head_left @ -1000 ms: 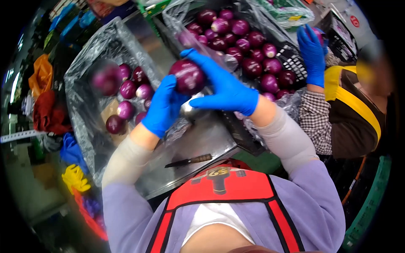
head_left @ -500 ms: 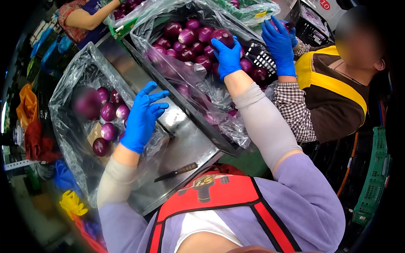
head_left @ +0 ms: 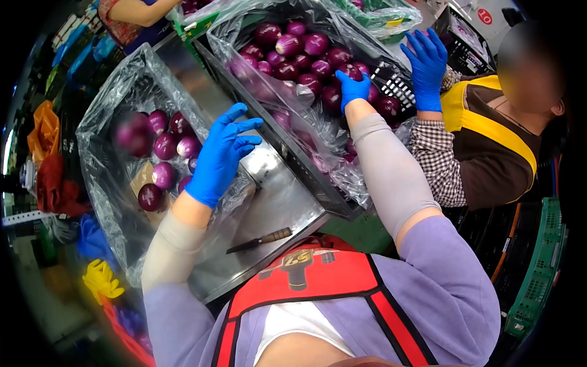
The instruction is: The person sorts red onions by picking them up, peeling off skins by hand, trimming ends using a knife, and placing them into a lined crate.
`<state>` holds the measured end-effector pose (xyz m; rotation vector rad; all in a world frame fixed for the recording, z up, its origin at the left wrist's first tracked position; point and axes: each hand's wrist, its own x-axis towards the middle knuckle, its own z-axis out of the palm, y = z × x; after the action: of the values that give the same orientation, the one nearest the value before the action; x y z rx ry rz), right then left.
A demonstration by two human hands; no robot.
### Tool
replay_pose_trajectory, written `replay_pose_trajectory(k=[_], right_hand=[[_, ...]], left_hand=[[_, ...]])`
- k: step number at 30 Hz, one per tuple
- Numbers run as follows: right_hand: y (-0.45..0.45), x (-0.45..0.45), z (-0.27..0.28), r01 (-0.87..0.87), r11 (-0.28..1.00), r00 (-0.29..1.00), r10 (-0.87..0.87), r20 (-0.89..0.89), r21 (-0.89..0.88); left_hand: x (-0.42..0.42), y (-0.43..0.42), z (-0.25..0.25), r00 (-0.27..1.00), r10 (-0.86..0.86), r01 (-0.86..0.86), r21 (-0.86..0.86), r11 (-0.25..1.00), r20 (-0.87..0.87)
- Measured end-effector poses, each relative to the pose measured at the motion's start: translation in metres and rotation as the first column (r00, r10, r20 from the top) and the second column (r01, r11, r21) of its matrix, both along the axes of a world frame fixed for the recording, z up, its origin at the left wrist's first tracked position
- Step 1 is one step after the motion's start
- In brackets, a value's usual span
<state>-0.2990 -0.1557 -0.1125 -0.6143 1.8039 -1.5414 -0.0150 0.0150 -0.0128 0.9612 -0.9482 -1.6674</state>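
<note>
My left hand [head_left: 223, 156], in a blue glove, hovers over the metal table between two lined crates, its fingers spread and holding nothing. Inside the right-hand black crate [head_left: 287, 153], my right hand [head_left: 354, 88] has its gloved fingers curved round a red onion [head_left: 350, 71] on the pile. Several peeled red onions [head_left: 315, 44] lie around it in clear plastic. The left crate's plastic liner [head_left: 101, 183] holds several more onions [head_left: 164, 175] and a brown piece of card [head_left: 142, 177].
A knife [head_left: 259, 240] with a wooden handle lies on the metal table [head_left: 275, 205] near my apron. A co-worker's gloved hand [head_left: 427, 67] is raised at the right. Another person's arm [head_left: 143, 11] shows at the top left. A green crate [head_left: 538, 269] stands at far right.
A second ago both hands were round an onion over the table. They have parted: my right hand has moved into the right crate with the onion, and my left hand has opened.
</note>
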Motion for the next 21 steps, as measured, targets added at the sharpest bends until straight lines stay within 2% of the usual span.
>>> replay_pose_trajectory(k=[1, 4, 6, 8, 9, 10, 12, 13, 15, 16, 18, 20, 21], right_hand=[[0.001, 0.000, -0.002, -0.020, 0.999, 0.997, 0.024, -0.078, 0.049], [0.002, 0.007, -0.002, 0.012, 0.993, 0.988, 0.007, -0.154, 0.118], [-0.001, 0.007, -0.002, 0.005, 0.990, 0.989, 0.015, -0.146, 0.139], [-0.017, -0.002, -0.019, 0.011, 1.000, 0.996, -0.008, -0.085, 0.029], [-0.027, -0.005, -0.026, -0.047, 0.994, 0.998, 0.042, -0.047, -0.103], [-0.024, 0.002, -0.013, -0.046, 0.994, 0.998, 0.042, -0.047, -0.102], [-0.020, 0.023, 0.022, -0.099, 0.948, 0.975, 0.153, 0.160, -0.302], [-0.014, 0.030, 0.041, -0.095, 0.950, 0.975, 0.149, 0.163, -0.299], [0.009, 0.041, 0.078, -0.258, 0.893, 0.880, 0.375, 0.292, -0.368], [0.023, 0.046, 0.093, -0.251, 0.896, 0.882, 0.367, 0.296, -0.366], [0.049, 0.053, 0.114, -0.282, 0.829, 0.847, 0.452, 0.280, -0.483], [0.061, 0.050, 0.120, -0.323, 0.756, 0.808, 0.534, 0.250, -0.570], [0.066, 0.050, 0.124, -0.302, 0.748, 0.818, 0.522, 0.243, -0.590]], left_hand=[[0.001, 0.001, 0.000, 1.000, -0.005, 0.005, -0.012, 1.000, -0.011], [-0.001, 0.001, 0.001, 1.000, 0.005, -0.005, 0.012, 1.000, -0.023], [0.001, 0.001, -0.001, 0.999, -0.004, 0.004, 0.008, 1.000, -0.038], [0.001, 0.000, -0.001, 0.999, -0.019, 0.020, 0.009, 1.000, -0.027], [0.001, 0.000, -0.002, 0.999, -0.020, 0.020, 0.009, 1.000, -0.028], [0.001, 0.000, -0.002, 0.999, -0.025, 0.025, 0.010, 1.000, -0.028], [0.001, 0.000, -0.003, 0.999, -0.034, 0.034, 0.016, 0.999, -0.024], [0.002, 0.000, -0.003, 0.999, -0.045, 0.045, 0.008, 0.999, -0.015], [0.002, 0.001, -0.002, 0.998, -0.063, 0.063, 0.004, 0.998, -0.003], [0.001, 0.003, -0.001, 0.996, -0.079, 0.081, -0.042, 0.996, 0.048], [0.000, 0.002, 0.003, 0.989, -0.106, 0.115, -0.087, 0.990, 0.104], [-0.004, -0.002, 0.008, 0.951, -0.144, 0.195, -0.167, 0.966, 0.275], [-0.011, -0.006, 0.015, 0.947, -0.129, 0.194, -0.200, 0.960, 0.295]])
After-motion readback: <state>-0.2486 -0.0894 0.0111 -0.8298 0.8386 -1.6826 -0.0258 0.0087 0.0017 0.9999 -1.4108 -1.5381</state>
